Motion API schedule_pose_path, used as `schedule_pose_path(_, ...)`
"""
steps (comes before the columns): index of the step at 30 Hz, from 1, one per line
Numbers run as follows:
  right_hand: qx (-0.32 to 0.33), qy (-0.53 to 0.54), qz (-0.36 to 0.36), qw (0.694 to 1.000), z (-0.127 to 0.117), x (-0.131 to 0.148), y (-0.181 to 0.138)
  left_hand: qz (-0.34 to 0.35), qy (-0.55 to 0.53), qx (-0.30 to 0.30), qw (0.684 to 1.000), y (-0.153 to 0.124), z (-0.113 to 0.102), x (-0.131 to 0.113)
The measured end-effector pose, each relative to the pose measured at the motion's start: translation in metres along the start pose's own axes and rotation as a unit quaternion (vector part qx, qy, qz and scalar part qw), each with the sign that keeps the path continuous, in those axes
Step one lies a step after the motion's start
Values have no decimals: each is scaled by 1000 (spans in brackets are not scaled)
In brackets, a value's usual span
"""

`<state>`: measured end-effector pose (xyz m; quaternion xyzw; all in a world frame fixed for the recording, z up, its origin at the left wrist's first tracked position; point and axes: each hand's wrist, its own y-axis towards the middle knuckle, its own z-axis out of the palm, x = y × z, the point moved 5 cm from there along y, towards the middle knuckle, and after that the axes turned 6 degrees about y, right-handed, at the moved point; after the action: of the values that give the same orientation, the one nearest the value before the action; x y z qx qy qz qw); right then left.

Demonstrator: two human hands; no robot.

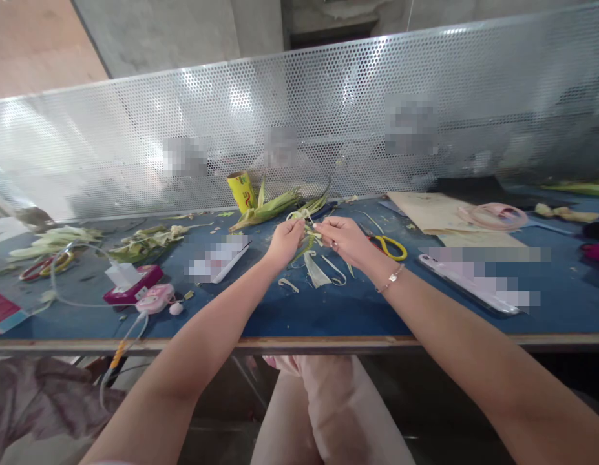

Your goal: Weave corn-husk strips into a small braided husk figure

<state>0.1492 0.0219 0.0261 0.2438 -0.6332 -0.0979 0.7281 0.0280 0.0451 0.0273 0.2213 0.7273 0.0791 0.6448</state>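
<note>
With left hand and right hand close together, pinched thin green husk strips in both, over the blue table; had larger husks lying behind and yellow-handled scissors near the right hand.

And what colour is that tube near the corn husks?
The tube is yellow outside, with printed markings; the head view shows it.

Blue counter, strewn with husk scraps. Left: husks, scissors, a magenta block and, just beside it, a pink case. Middle: a phone, a green husk, a yellow tube. Right: yellow-handled scissors, brown paper, a second phone.
</note>
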Motion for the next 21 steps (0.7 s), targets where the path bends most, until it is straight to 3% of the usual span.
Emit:
schedule_pose_path(5,5,22,5,1000,0,-3,3,19,46,-11,999,6,-5,2)
schedule_pose_path(12,6,16,10,1000,-5,-6,3,36,21,42,998,5,-5,0)
schedule_pose_path(15,2,-3,4,1000,-5,-7,2,49,-11,31,998,5,-6,5)
schedule_pose_path(21,-16,10,21,1000,-4,-13,3,-22,-82,28,996,4,0,14)
